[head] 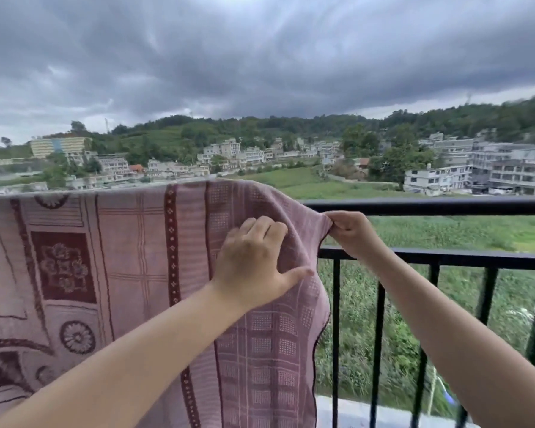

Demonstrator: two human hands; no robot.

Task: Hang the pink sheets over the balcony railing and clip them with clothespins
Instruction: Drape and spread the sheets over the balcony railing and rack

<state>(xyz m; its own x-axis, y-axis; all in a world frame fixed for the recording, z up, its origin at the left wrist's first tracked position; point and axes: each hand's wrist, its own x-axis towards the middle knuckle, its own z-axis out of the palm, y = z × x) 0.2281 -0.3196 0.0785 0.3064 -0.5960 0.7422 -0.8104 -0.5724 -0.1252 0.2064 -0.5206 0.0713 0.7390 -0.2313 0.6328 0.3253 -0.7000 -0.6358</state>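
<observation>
While the pink sheet point(130, 273) hangs draped over the top bar of the black balcony railing point(445, 206), both bare hands work at its right edge; the sheet covers the railing from the left border of the view to about the middle, and its near side falls down in front of the bars, showing dark red bands, squares and flower shapes; the left hand point(254, 267) lies flat against the cloth just below the top bar, fingers spread and only slightly bent, thumb stretched out to the right along a fold, pressing rather than gripping; the right hand point(351, 233) sits just beside it at the sheet's upper right corner, its fingers and thumb pinched tight on the dark hem where the cloth bunches into a point; that corner is held just below the top bar and above the lower crossbar; to the right of the sheet the railing stands bare, with upright bars below; beyond it lie a green field point(445, 233), pale buildings point(439, 177), wooded hills and a heavy grey sky point(260, 57)
</observation>
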